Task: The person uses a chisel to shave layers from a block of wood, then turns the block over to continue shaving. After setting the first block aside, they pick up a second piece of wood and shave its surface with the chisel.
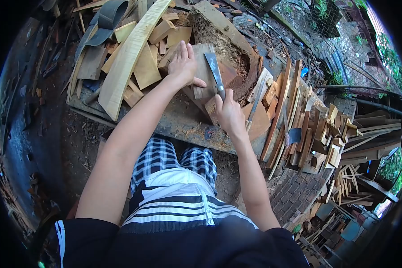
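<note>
My right hand [230, 112] is closed around the handle of a broad-bladed hand tool [213, 71]. Its dark, flat blade widens to a square end and points away from me, overlapping a greyish wooden block [204, 58] in this view. At the left side of that block lies my left hand [183, 68], fingers stretched forward and thumb spread out over the wood. Just right of the blade is a reddish-brown piece of wood [230, 76]. Both hands are over the cluttered worktable [183, 130], close to its near edge.
A long curved plank [131, 62] leans over offcuts on the left, near a bent grey strip [105, 22]. Behind the block sits a large hollowed log [225, 31]. Long strips [279, 107] and a saw-like blade [295, 135] lie right, beside stacked wood pieces [335, 134].
</note>
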`<state>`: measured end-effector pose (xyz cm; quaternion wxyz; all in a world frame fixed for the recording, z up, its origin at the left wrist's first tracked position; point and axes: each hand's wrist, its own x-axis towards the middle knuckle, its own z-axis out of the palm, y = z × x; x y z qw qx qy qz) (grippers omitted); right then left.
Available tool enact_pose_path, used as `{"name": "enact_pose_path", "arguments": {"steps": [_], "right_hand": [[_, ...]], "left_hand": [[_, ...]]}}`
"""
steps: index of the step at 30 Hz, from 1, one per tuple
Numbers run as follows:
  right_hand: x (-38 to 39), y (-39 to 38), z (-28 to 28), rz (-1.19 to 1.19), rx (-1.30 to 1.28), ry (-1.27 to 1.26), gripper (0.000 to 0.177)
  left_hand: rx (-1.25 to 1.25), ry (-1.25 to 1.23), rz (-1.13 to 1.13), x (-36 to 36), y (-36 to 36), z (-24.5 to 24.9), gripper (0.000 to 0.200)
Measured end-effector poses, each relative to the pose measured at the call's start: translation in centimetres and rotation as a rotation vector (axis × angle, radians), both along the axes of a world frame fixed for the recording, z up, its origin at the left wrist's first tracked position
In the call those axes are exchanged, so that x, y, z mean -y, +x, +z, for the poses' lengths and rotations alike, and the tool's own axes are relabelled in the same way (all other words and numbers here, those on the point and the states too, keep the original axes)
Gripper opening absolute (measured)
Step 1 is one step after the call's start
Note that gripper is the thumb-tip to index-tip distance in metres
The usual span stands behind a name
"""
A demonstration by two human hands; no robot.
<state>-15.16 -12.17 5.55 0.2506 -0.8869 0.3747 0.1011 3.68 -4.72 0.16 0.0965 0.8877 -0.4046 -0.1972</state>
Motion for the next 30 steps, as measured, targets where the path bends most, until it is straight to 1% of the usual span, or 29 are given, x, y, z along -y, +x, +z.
{"name": "enact_pose_path", "arguments": {"steps": [3,4,7,8,12,15,19,21,25,27,28,30], "right_hand": [[0.2,0.5,0.2,-0.005,-0.017,0.006,0.038],[0.6,1.5,-0.4,0.001,0.039,-0.032,0.039],[1.7,4.0,-1.6,0.005,0.069,-0.065,0.040],[1.7,4.0,-1.5,0.003,0.074,-0.067,0.039],[-0.4,0.5,-0.3,0.020,0.025,-0.071,0.037],[-0.7,0.1,-1.1,0.048,0.047,-0.109,0.037],[0.3,3.9,-1.1,0.050,0.082,-0.150,0.039],[0.1,3.8,-1.0,0.044,0.081,-0.147,0.039],[-0.8,1.6,-0.4,0.054,-0.009,-0.109,0.038],[-0.5,1.9,-0.7,0.059,0.039,-0.111,0.039],[-0.3,2.9,-0.4,0.043,0.019,-0.115,0.040],[0.2,3.9,-0.5,0.038,0.020,-0.111,0.040]], "left_hand": [[-0.025,-0.007,0.008,-0.2,0.1,-0.1,0.151],[-0.030,-0.009,0.006,0.0,0.0,0.0,0.151],[-0.010,-0.011,-0.002,-0.1,0.1,0.0,0.151],[-0.050,0.027,0.003,0.0,0.3,0.2,0.151],[-0.052,0.010,-0.002,-0.2,0.1,0.3,0.152],[-0.079,-0.020,0.006,-0.2,0.2,-0.2,0.152],[-0.047,-0.041,-0.004,-0.4,0.3,-0.6,0.152],[-0.040,-0.077,0.004,-0.6,0.3,-1.0,0.152],[-0.051,-0.123,0.032,-1.0,0.2,-1.1,0.152],[-0.148,-0.131,0.042,-1.0,0.2,-0.7,0.151],[-0.151,-0.133,0.036,-1.0,0.0,-0.8,0.151],[-0.076,-0.171,0.058,-1.2,-0.2,-1.1,0.150]]}}
